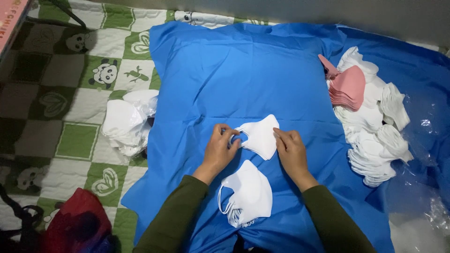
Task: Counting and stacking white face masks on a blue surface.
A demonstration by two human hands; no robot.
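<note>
A folded white face mask [260, 136] lies on the blue cloth [243, 75] in the middle of the view. My left hand [219, 149] pinches its ear loop on the left side. My right hand [290, 149] presses its fingertips on the mask's right edge. Just below, between my forearms, sits a small stack of white masks [248, 192] with loops hanging at the left.
Large heap of white masks [375, 131] lies at the right, with a pink stack [348, 86] on it. A clear bag of white masks [127, 119] rests on the green panda-print quilt [75, 140] at left. Red bag [77, 220] at lower left; plastic wrap [422, 187] at lower right.
</note>
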